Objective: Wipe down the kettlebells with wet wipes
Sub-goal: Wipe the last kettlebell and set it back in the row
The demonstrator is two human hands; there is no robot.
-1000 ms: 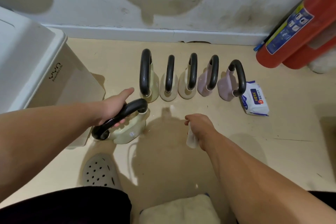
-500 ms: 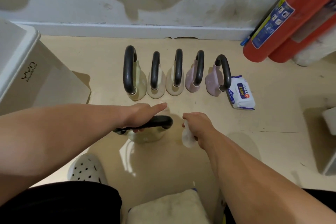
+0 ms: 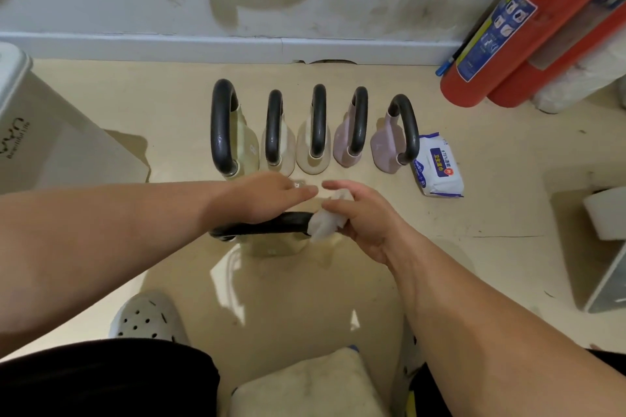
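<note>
A pale green kettlebell (image 3: 276, 245) with a black handle (image 3: 261, 227) stands on the floor in front of me. My left hand (image 3: 267, 198) lies over the top of the handle with its fingers stretched to the right. My right hand (image 3: 364, 213) grips a crumpled white wet wipe (image 3: 325, 223) and presses it around the handle's right end. Behind them several more kettlebells stand in a row: a green one (image 3: 233, 135), two cream ones (image 3: 313, 142) and two mauve ones (image 3: 389, 145). A pack of wet wipes (image 3: 438, 164) lies to the right of the row.
Two red fire extinguishers (image 3: 528, 30) lean on the wall at the back right. A white bin (image 3: 37, 142) stands at the left and a white box (image 3: 603, 247) at the right. My clog (image 3: 149, 316) and a cushion (image 3: 305, 386) are close below.
The green kettlebell went from tilted at the left to upright in front of me. My right hand came up and put the wipe on the handle's right end.
</note>
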